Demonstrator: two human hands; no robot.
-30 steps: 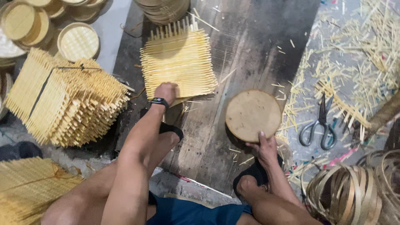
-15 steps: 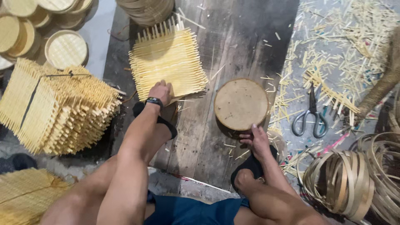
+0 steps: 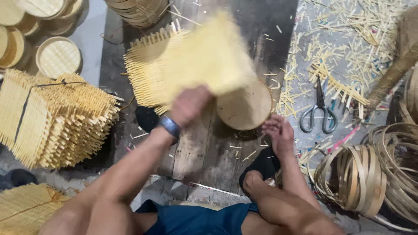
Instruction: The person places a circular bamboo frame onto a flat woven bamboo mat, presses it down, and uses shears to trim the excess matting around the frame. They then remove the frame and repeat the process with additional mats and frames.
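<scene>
Above the round block [image 3: 245,108], left grip [image 3: 188,105] lifts woven mat [image 3: 211,58]

I see scissors [image 3: 319,109] among bamboo offcuts [image 3: 344,52], coiled bamboo hoops [image 3: 352,180] on my right, and a tied stack of woven mats [image 3: 52,122] left.

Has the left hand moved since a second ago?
Yes. The left hand has lifted a woven mat off the mat pile and swung it right, over the round block; earlier it rested flat on the pile.
</scene>
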